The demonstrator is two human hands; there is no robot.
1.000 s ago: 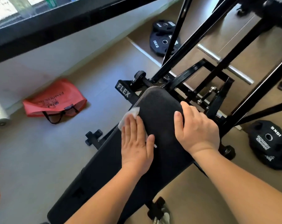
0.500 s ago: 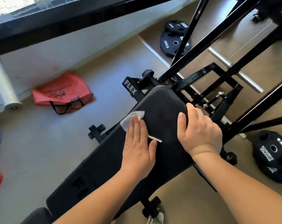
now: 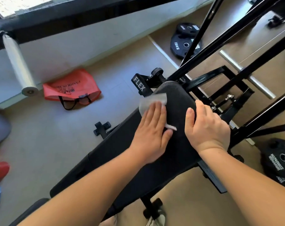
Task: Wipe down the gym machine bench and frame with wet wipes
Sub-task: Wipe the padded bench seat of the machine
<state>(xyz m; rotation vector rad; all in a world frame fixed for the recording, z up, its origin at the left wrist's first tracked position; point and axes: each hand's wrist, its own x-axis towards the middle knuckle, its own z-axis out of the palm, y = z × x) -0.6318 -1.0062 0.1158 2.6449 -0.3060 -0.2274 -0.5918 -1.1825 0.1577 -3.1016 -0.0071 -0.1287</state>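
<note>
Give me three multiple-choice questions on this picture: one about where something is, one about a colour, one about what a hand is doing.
1. Where is the wipe?
A. on the floor
B. under the left hand on the bench
C. over a frame bar

2. What colour is the bag?
A. red
B. green
C. white

3. What is the right hand doing?
A. hanging free
B. pressing the wipe
C. gripping the bench edge

Answers:
1 B: flat fingers press it to the bench.
2 A: its fabric is plainly red.
3 C: thumb on top, fingers curled over the edge.
</note>
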